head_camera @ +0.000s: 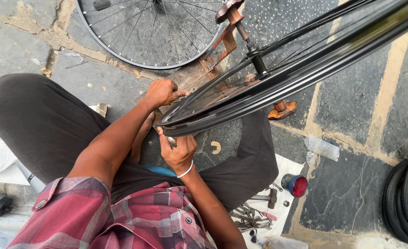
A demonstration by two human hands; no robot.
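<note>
Grey stone paving [351, 106] with sandy joints lies under the seated person. Left hand [163, 91] is curled shut on the near edge of the black wheel rim [277, 83], which slants up to the right on a rusty stand [229, 27]. Right hand [178, 150] pinches a small metal tool [171, 139] just beneath that rim. One spoked wheel [153, 32] lies behind; one red-lidded tin [295, 185] sits beside loose tools [254, 216]; two tyres [407, 203] stand far right.

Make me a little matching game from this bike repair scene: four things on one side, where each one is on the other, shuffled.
Things:
1. black wheel rim
2. silver spoked wheel
3. small red-topped tin
4. black tyres

Places:
A. right edge, on the stone floor
B. between both hands
C. top, flat on the ground
D. on the white sheet by the tools

Pairs: 1-B, 2-C, 3-D, 4-A
</note>
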